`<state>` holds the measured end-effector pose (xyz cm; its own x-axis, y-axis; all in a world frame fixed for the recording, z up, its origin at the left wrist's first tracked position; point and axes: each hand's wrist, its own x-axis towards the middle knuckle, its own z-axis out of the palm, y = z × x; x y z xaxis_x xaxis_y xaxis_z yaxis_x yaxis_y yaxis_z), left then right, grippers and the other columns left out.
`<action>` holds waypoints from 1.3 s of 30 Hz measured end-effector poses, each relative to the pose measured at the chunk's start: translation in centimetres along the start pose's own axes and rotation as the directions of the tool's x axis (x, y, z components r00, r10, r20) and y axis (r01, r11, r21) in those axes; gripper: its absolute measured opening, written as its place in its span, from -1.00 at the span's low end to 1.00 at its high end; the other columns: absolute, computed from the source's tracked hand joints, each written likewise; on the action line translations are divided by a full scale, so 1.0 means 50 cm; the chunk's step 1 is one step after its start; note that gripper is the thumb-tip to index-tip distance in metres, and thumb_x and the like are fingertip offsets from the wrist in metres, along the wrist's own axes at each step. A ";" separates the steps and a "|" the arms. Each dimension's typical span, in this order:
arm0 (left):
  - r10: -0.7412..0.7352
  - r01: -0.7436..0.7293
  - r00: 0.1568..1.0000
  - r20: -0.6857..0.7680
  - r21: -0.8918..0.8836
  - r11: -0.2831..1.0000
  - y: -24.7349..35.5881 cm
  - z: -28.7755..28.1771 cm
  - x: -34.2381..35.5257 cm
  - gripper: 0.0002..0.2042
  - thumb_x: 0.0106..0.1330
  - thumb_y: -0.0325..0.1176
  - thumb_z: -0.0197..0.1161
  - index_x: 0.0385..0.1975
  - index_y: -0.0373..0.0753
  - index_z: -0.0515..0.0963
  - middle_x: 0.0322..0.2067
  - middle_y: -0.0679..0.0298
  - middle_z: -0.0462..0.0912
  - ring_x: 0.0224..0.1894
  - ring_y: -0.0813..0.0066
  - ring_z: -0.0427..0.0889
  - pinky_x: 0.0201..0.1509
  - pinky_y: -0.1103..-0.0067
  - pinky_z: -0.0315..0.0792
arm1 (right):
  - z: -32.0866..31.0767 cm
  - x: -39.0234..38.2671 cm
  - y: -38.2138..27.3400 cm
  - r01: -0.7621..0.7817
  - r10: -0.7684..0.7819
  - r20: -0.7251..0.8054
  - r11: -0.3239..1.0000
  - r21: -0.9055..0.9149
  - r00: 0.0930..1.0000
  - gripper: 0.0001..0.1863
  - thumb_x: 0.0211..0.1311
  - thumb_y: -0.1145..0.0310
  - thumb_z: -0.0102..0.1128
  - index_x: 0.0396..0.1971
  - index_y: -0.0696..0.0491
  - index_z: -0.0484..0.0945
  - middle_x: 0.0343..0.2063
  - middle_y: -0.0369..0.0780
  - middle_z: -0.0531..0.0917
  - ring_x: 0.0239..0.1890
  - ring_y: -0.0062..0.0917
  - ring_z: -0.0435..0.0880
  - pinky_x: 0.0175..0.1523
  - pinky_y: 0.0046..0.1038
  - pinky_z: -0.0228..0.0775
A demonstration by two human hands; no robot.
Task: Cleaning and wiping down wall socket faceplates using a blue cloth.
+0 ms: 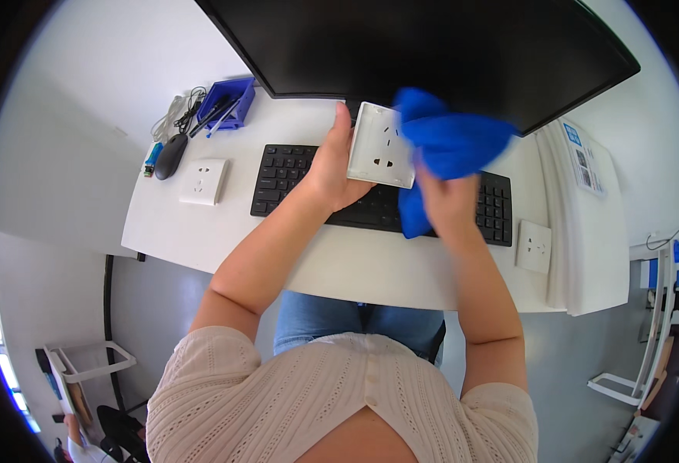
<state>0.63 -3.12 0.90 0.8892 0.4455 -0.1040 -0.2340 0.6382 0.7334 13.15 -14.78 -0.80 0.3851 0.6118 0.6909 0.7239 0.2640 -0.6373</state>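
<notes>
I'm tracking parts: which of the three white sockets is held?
The middle socket, in the left hand; the left socket and right socket lie on the desk.

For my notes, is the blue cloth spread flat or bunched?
Bunched: the blue cloth gathers in folds at the right hand, part bulging above, part showing below; blur hides finer detail.

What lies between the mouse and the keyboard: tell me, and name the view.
A white socket plate lies on the desk between the mouse and the keyboard, in the head view.
</notes>
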 end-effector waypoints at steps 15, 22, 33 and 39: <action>0.072 -0.073 0.997 -0.022 -0.068 0.995 -0.058 0.025 -0.023 -0.42 0.50 0.17 -0.33 0.30 -0.12 0.24 0.25 0.18 0.38 0.34 0.21 0.30 0.42 0.21 0.14 | 0.035 -0.024 0.019 0.110 -0.088 0.128 0.978 -0.176 0.988 -0.61 0.10 0.32 0.29 -0.03 0.02 0.57 -0.01 -0.07 0.58 -0.01 -0.05 0.55 0.08 -0.08 0.35; -0.011 0.002 0.997 -0.078 -0.119 0.993 -0.038 0.041 -0.021 -0.44 0.52 0.13 -0.34 0.21 -0.17 0.34 0.16 0.17 0.47 0.26 0.26 0.41 0.37 0.30 0.24 | 0.031 -0.022 0.009 0.222 -0.164 0.184 0.905 -0.363 0.969 -0.59 0.04 0.33 0.32 -0.04 0.01 0.58 -0.01 -0.08 0.58 0.03 -0.06 0.53 0.10 -0.09 0.35; 0.111 -0.120 0.990 -0.088 -0.094 0.988 0.002 0.022 -0.030 -0.34 0.47 0.22 -0.31 0.27 -0.21 0.29 0.21 0.11 0.43 0.29 0.22 0.38 0.37 0.29 0.25 | 0.019 -0.025 0.001 0.329 -0.294 0.257 0.938 -0.108 0.921 -0.65 0.04 0.35 0.29 -0.10 0.03 0.60 -0.01 -0.08 0.58 0.03 -0.01 0.52 0.17 -0.09 0.32; 0.228 -0.229 0.973 -0.031 -0.063 0.971 0.011 0.001 0.001 -0.24 0.44 0.27 -0.33 0.36 -0.30 0.17 0.26 0.07 0.36 0.28 0.06 0.38 0.35 0.18 0.28 | -0.033 -0.021 0.024 -0.717 0.606 0.391 0.639 0.278 0.692 -0.70 0.20 0.25 0.29 -0.12 0.06 0.58 0.01 -0.16 0.58 0.03 -0.40 0.56 0.16 -0.32 0.37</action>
<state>0.54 -2.78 1.34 0.8001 0.5982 0.0455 -0.4559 0.5570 0.6941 14.55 -16.35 -1.73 0.4818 0.8753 -0.0417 0.0273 -0.0625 -0.9977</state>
